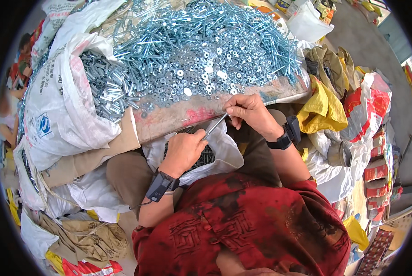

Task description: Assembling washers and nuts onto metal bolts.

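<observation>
A slim metal bolt [216,126] slants between my two hands, above the front edge of the table. Its lower end is gripped in my left hand [184,151], fingers wrapped round it. Thumb and forefinger of my right hand [253,113] pinch the upper end; whether a small part is between them is hidden. Just beyond lies a heap of flat washers [201,69], with long thin bolts [169,27] piled behind it. Metal sleeves [111,92] spill from a white woven sack [63,101] on the left. Below my hands, an open white bag [231,154] holds dark metal pieces [206,157].
The table's stained front edge [169,120] runs before me, with a cardboard piece [91,158] at its left. A yellow sack [325,108], a metal tin [338,154] and stacked red packets [376,184] stand at the right. Crumpled brown sacking [86,239] lies lower left.
</observation>
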Demonstrator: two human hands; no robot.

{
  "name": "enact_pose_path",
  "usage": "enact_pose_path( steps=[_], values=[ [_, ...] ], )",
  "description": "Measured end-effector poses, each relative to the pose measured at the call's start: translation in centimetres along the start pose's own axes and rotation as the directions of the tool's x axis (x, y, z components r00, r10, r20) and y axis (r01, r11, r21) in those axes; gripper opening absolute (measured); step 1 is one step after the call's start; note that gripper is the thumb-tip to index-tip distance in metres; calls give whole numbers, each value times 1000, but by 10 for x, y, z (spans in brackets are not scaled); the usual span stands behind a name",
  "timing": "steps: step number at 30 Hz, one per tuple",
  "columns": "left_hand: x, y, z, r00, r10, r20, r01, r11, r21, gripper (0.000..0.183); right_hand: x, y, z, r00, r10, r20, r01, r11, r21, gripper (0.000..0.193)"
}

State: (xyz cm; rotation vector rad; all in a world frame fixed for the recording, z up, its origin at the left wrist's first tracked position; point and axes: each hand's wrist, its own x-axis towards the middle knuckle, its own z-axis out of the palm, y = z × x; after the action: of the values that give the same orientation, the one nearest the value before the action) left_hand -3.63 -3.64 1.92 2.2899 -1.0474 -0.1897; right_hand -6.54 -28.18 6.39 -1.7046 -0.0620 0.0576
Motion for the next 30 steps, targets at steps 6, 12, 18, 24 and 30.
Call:
enact_pose_path(
  steps=[6, 12, 18, 24, 30],
  values=[
    [3, 0, 4, 987, 111, -116, -110, 994, 21, 22, -9, 14, -10, 957, 135, 255, -244, 849, 469, 28],
    [5, 2, 5, 967, 204, -151, -215, 974, -66, 21, -1, 7, -32, 999, 28, -23, -23, 983, 183, 23],
    [9, -14, 20, 995, -102, 17, 82, 683, -726, 13, 39, 37, -70, 848, -442, -292, 44, 609, -792, 18],
    [8, -22, 23, 983, -173, 54, 160, 693, -703, 11, 56, 46, -45, 864, -386, -324, -272, 186, -944, 22],
    [9, -12, 13, 995, -95, 14, 89, 850, -519, 10, 39, 14, -25, 869, -370, -329, 21, 690, -723, 15]
  ],
)
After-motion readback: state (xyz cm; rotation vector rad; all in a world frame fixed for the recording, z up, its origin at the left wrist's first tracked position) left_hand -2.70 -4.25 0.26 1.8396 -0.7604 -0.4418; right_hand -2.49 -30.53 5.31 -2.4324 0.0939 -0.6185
